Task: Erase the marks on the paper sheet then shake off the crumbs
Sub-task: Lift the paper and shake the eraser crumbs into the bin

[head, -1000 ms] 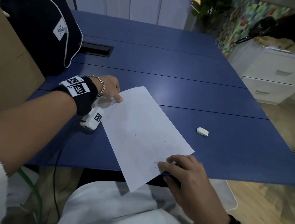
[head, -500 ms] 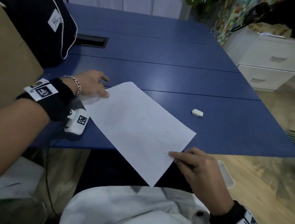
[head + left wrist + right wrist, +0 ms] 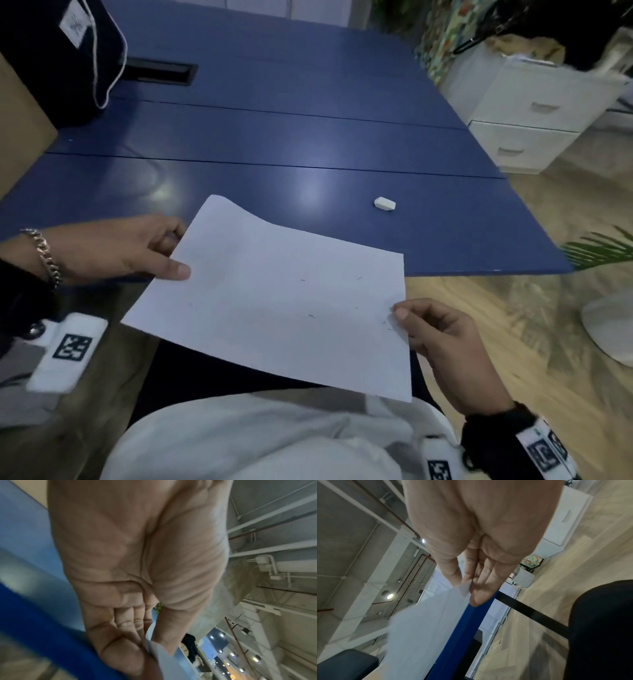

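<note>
We have the paper sheet (image 3: 274,301) lifted clear of the blue surface (image 3: 308,137), hanging over its near edge and above the lap. Left hand (image 3: 137,250) pinches the left edge, thumb on top, fingers beneath. Right hand (image 3: 442,339) pinches the right edge the same way; the right wrist view shows the sheet's corner (image 3: 464,589) caught between thumb and fingers. Both grips light, at the margins only.

Step in hand, as we judge it: shaking off the crumbs. A few dark specks (image 3: 310,315) lie on the sheet. They read as eraser crumbs, though leftover pencil strokes cannot be ruled out at this sharpness. To do it well: tilt the sheet so its free edge drops away from the lap, keep it taut between the hands, flick briefly. Too hard a pinch will crease it.

Sheet: thin, white, matte, limp, far corner curling upward. Eraser (image 3: 384,203): small, white, rounded block, resting well apart on the smooth, faintly glossy surface.
</note>
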{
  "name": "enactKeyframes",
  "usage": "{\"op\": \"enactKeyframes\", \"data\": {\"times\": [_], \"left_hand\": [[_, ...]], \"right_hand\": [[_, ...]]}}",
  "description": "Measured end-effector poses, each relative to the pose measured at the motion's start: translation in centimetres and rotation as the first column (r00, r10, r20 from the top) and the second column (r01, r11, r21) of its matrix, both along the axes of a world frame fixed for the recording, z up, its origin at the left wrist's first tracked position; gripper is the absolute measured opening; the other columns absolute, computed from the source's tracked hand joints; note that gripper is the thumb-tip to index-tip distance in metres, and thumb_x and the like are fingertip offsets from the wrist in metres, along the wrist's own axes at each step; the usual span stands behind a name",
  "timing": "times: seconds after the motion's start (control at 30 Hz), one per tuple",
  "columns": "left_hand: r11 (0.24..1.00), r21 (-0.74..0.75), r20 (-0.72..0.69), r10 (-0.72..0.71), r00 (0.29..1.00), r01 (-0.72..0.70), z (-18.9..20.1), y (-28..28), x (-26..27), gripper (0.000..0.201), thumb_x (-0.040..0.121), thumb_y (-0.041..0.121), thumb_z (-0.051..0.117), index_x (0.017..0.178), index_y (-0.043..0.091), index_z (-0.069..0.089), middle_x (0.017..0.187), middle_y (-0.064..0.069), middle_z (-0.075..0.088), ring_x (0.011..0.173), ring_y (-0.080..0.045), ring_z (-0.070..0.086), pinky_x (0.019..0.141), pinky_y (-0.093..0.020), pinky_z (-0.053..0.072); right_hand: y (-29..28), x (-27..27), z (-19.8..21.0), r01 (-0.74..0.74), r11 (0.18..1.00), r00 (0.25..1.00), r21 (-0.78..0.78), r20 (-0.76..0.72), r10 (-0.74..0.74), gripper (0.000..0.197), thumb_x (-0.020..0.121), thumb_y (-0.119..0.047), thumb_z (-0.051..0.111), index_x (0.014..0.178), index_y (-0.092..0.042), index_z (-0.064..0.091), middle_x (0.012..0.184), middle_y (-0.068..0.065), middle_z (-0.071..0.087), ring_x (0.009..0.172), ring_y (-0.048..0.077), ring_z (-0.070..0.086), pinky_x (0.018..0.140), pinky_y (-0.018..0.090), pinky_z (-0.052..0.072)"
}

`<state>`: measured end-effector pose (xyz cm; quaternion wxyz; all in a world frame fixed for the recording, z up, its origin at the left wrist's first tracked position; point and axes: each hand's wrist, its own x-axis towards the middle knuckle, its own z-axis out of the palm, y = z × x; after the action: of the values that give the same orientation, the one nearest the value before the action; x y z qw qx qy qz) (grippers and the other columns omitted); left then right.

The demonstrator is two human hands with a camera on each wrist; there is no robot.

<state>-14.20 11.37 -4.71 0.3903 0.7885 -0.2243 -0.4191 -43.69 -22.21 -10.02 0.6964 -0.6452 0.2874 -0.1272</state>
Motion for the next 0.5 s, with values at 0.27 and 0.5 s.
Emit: {"op": "enactKeyframes", "data": {"times": [0.27,0.5], "left_hand": [[0.96,-0.234,-0.248,-0.211,0.945,0.153,-3.9,-2.2,-7.2,0.058,0.088,-0.008,0.074,0.137,0.022,0.064,0.135,-0.012,0.071,0.122,-0.034,0.069,0.096,-0.039,0.06],[0.939,-0.259,-0.339,-0.308,0.889,0.227,-8.1,-6.8,-10.1,0.051,0.09,0.001,0.08,0.131,0.029,0.068,0.129,-0.016,0.072,0.102,-0.031,0.069,0.074,-0.033,0.056]], "right_hand": [[-4.1,-5.7,-2.6,-0.001,1.0,0.982,0.026,-0.188,0.005,0.009,0.095,-0.001,0.072,0.101,-0.005,0.067,0.084,0.003,0.058,0.076,0.019,0.063,0.072,0.033,0.053],[-9.1,-9.5,-4.4,0.059,0.995,0.956,0.086,-0.292,-0.031,0.04,0.092,0.003,0.074,0.126,-0.007,0.054,0.091,0.012,0.06,0.082,0.026,0.07,0.069,0.034,0.058]]}}
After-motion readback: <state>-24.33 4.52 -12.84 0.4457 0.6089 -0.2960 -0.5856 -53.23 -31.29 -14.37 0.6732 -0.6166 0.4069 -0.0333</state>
